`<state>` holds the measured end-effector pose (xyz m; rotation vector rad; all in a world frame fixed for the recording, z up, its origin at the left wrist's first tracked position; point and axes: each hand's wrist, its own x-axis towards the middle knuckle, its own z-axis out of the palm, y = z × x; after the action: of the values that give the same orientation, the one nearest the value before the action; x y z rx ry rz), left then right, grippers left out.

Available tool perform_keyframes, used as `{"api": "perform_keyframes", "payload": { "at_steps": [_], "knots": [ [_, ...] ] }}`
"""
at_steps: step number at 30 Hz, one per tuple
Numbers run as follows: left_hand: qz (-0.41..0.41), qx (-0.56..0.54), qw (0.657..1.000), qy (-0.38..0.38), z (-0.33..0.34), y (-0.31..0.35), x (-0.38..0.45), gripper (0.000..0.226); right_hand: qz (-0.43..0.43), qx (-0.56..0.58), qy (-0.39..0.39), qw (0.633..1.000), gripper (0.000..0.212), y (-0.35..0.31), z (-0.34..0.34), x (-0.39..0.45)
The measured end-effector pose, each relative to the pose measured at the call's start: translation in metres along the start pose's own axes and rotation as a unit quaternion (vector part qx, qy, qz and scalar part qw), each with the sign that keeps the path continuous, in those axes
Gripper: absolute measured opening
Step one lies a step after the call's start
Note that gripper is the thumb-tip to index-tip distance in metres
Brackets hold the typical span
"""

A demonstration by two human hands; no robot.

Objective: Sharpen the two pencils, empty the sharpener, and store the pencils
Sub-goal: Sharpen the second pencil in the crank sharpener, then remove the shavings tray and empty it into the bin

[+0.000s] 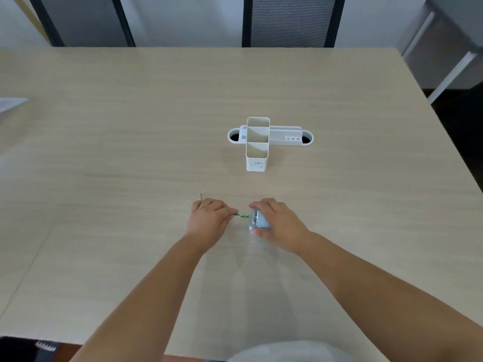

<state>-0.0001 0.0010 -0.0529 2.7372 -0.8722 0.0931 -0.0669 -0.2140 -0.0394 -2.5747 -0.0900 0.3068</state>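
Pale, faintly grained wood laminate covers the broad worktop [130,152], matte and flat, with a thin seam running down its near left part; behind its far edge stand two chairs with dark frames and ribbed mesh backs [290,20], cut off at the top of the view; a grey desk [444,48] shows at the upper right, only partly in frame; a pale sheet-like shape [10,103] juts in at the left edge, too cropped to identify; a white plastic organiser [257,143] stands well beyond the hands, a tall rectangular box with rounded corners divided into three open compartments, all seemingly hollow, crossed behind by a low rounded tray with dark holes at both ends; small marks on its front face are too blurred to read; the left hand [209,218] lies low over the worktop with its grip closed on a green patterned pencil [242,215], of which only a short stretch shows between the hands; a slim brownish tip [200,197] pokes out beyond the left hand's knuckles, and what it belongs to cannot be told; the right hand [277,220] wraps a rounded, glossy pale-blue sharpener [258,222], fingers curled over it and thumb beneath, the pencil's end meeting its side; motion blur softens the sharpener's outline.
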Motion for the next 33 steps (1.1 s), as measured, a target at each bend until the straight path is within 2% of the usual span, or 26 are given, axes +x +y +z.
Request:
{"api": "perform_keyframes", "payload": {
  "at_steps": [6,13,15,18,20,22,25,28,33],
  "knots": [
    [0.154,0.035,0.987,0.017,0.005,-0.020,0.011,0.027,-0.009,-0.035,0.023,0.999,0.057,0.001,0.006,-0.002],
    [0.174,0.050,0.983,-0.012,-0.001,-0.049,0.004,0.021,0.002,-0.025,0.011,1.000,0.057,-0.002,0.003,0.000],
    [0.102,0.049,0.993,0.012,-0.010,-0.069,-0.004,0.019,0.007,-0.026,0.011,1.000,0.057,-0.003,0.003,0.000],
    [-0.102,-0.006,0.994,0.045,-0.024,-0.097,-0.029,0.012,0.010,-0.051,-0.003,0.999,0.058,-0.007,0.001,0.003],
    [-0.240,-0.092,0.965,0.044,-0.026,-0.091,-0.042,0.015,0.017,-0.052,-0.005,0.998,0.058,-0.008,0.002,0.004],
    [-0.340,-0.171,0.924,0.039,-0.019,-0.074,-0.047,0.015,0.013,-0.044,-0.005,0.999,0.058,-0.007,0.002,0.002],
    [-0.406,-0.236,0.882,0.041,-0.003,-0.055,-0.045,0.017,0.009,-0.039,-0.017,0.999,0.057,-0.006,0.001,0.004],
    [-0.443,-0.260,0.857,0.043,0.005,-0.046,-0.046,0.017,0.009,-0.037,-0.021,0.999,0.057,-0.006,0.001,0.005],
    [-0.448,-0.223,0.865,0.037,0.016,-0.038,-0.054,0.014,0.005,-0.038,-0.019,0.999,0.056,-0.006,0.001,0.004]
  ]
}}
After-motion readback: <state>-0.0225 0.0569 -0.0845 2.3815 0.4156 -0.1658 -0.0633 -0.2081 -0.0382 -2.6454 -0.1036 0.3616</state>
